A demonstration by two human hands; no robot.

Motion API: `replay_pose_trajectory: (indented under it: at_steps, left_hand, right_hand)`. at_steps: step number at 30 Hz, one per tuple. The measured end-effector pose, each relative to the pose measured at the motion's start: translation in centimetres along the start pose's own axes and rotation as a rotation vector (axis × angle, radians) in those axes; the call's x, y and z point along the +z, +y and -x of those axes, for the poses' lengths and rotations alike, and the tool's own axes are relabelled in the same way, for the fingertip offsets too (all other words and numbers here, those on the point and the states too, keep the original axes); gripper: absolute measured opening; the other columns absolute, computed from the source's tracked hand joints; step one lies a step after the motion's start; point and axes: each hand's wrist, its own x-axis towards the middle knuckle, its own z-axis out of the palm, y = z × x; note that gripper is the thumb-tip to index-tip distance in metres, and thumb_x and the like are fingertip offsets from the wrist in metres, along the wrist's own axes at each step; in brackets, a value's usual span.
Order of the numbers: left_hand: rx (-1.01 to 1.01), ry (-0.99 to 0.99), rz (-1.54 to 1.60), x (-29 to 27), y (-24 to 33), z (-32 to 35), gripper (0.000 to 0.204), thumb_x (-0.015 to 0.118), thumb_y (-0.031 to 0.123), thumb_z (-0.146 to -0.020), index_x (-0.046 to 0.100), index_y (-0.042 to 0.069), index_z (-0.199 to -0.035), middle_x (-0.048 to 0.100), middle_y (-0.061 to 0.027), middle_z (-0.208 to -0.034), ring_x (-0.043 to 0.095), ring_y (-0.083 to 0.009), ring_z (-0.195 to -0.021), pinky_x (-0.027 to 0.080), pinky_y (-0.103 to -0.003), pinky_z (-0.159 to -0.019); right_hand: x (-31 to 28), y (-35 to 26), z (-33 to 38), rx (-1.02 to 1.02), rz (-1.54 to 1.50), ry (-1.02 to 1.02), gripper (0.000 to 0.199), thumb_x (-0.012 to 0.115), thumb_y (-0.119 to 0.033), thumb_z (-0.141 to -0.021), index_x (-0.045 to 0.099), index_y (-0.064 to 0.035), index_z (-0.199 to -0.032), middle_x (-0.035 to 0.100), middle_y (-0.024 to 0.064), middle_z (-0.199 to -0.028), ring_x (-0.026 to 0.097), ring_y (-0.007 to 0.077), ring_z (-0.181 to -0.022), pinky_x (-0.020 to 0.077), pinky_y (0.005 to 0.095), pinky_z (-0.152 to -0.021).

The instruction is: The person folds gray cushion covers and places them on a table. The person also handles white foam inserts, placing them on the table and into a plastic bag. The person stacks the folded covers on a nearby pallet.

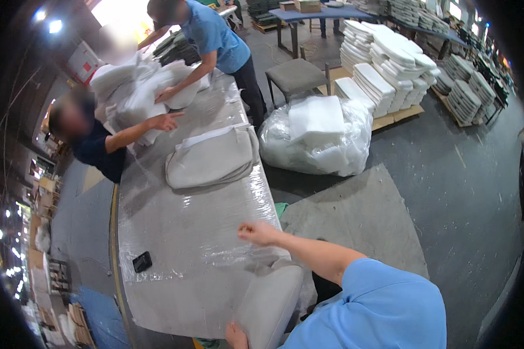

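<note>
A light grey cushion (269, 302) lies at the near right corner of the table, partly over its edge. My left hand (236, 335) grips its near left side, fingers closed, partly cut off by the lower picture edge. Above the tabletop, just beyond the cushion, my right hand (257, 232) is raised with its fingers curled closed; whatever they may hold is hidden. Farther up the table rests a stack of grey cushion covers (212, 157) with a white layer showing at the back. A black phone (142, 262) lies at the left side of the table.
The long table (180, 227) has a shiny plastic covering. At its far end two people handle white padding (148, 87). Right of the table stand a plastic bag of white foam (323, 139), a grey chair (297, 75) and stacked white pads (384, 64) on cardboard.
</note>
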Motion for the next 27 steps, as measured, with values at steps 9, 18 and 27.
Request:
replay_pose_trajectory:
  at_steps: [9, 18, 27]
  left_hand:
    - [0.054, -0.468, -0.428, -2.3, 7.3, -2.0, 0.057, 0.038, 0.046, -0.108, 0.065, 0.001, -0.13, 0.063, -0.0316, -0.13, 0.056, -0.0499, -0.124, 0.042, -0.055, -0.106]
    - [-0.084, -0.585, -0.926, -0.3, 18.8, -9.0, 0.052, 0.037, 0.04, -0.108, 0.067, -0.002, -0.118, 0.07, -0.0279, -0.114, 0.065, -0.0463, -0.11, 0.05, -0.054, -0.096]
    - [-0.489, -0.411, -0.612, -0.6, 22.9, -8.7, 0.065, 0.03, 0.047, -0.109, 0.062, -0.005, -0.13, 0.062, -0.0331, -0.133, 0.056, -0.0494, -0.127, 0.044, -0.054, -0.108]
  right_hand:
    - [-30.5, 21.8, -11.7, 0.506, -0.789, 0.623, 0.04, 0.072, -0.049, -0.095, 0.065, -0.0179, -0.119, 0.066, -0.003, -0.093, 0.062, 0.0113, -0.079, 0.0433, 0.0311, -0.069]
    - [-45.2, 40.8, -22.9, 0.631, -1.178, 1.137, 0.074, 0.071, -0.07, -0.086, 0.055, -0.0201, -0.139, 0.06, 0.0065, -0.124, 0.051, 0.0269, -0.115, 0.04, 0.0518, -0.087]
    - [-55.9, 36.1, -30.3, 0.024, -0.933, 1.632, 0.044, 0.078, -0.012, -0.091, 0.06, -0.0011, -0.129, 0.069, 0.0096, -0.116, 0.063, 0.0225, -0.098, 0.0519, 0.0396, -0.082]
